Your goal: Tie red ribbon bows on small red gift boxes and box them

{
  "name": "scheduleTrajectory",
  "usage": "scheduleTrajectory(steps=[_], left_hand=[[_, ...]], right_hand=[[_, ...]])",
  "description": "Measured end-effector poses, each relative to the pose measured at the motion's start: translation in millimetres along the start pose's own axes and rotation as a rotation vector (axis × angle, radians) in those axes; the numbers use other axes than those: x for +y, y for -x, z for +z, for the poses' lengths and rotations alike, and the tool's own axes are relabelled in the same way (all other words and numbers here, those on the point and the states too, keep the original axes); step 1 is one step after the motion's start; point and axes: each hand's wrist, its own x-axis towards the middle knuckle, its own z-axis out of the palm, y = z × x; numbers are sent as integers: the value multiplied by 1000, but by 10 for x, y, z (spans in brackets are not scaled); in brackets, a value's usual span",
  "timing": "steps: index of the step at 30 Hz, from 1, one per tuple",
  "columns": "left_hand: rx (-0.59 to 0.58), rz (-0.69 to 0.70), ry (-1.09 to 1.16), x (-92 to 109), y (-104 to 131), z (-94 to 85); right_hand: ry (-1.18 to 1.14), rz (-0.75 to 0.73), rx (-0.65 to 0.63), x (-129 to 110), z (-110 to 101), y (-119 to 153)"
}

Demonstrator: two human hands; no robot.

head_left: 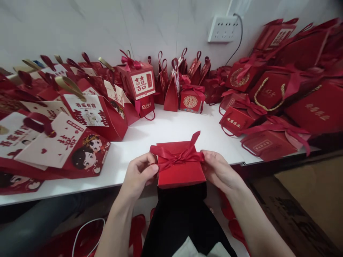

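A small red gift box [180, 171] with a red ribbon bow [179, 155] on top is held at the front edge of the white table [171, 132]. My left hand [139, 174] pinches the left end of the ribbon beside the box. My right hand [218, 169] grips the ribbon's right side against the box. The box sits between both hands, above my dark lap.
Several red and white gift bags [88, 114] crowd the table's left side. Red boxes and bags [270, 117] pile up at the right, more stand at the back [139, 84]. A white power strip [223, 28] hangs on the wall. Red items lie on the floor below.
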Motion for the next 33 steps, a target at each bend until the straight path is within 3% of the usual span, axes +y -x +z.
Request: scheduleTrajectory(steps=[4, 8, 15, 21, 33], left_hand=[[-8, -13, -73, 187, 6, -43], [44, 80, -240, 281, -68, -9], [1, 180, -177, 265, -261, 64], [19, 142, -79, 294, -374, 109], [83, 154, -41, 278, -520, 206]], right_hand=[[85, -127, 41, -126, -91, -57], [155, -119, -29, -215, -60, -223], [202, -175, -16, -324, 135, -371], [312, -124, 12, -408, 269, -396], [426, -53, 28, -293, 248, -581]])
